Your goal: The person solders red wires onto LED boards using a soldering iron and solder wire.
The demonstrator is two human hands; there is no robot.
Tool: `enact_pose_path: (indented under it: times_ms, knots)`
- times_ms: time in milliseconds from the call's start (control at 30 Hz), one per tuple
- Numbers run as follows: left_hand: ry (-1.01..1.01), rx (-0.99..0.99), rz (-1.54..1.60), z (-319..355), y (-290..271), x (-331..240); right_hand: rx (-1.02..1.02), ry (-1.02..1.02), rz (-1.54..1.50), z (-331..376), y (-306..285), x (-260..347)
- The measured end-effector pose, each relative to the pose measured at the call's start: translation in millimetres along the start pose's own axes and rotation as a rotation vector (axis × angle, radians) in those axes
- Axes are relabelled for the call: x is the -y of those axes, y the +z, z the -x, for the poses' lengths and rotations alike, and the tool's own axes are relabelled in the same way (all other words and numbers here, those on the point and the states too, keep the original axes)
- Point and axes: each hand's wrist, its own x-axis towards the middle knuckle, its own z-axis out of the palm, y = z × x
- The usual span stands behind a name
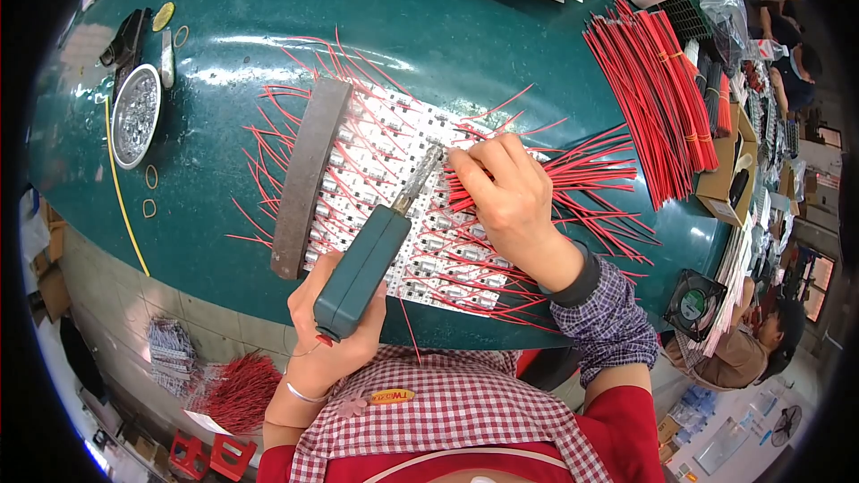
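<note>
The left hand (344,322) is wrapped around the green tool (362,273), its tip by the right fingers. The right hand (510,188) pinches red wires (595,172) over the white board (380,116). I can't tell if the tip touches them. It looks like the step is joining wires to the board. The next move seems to call for a steady tip and wires that don't wiggle. The board lies mid-table, a gray bar (309,179) across its left side. Far right is a wire bundle (653,98); far left, a bowl (131,165). All sit on the green table (501,45).
</note>
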Motion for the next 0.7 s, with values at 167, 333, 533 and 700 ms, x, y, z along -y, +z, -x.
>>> enact_pose_path:
  times_ms: [167, 333, 533, 700]
  knots:
    - [0.015, -0.005, -0.004, -1, -1, -3, 0.003, 0.004, 0.003, 0, 0, 0]
    - [0.059, -0.042, 0.024, 10, -1, 10, -0.011, -0.008, 0.003, 0, 1, 0]
    - [-0.001, -0.038, 0.072, 8, -1, -3, -0.020, -0.010, -0.007, 2, 2, 0]
    - [-0.075, 0.014, 0.078, 9, -2, -8, -0.023, -0.014, -0.030, 2, 1, 0]
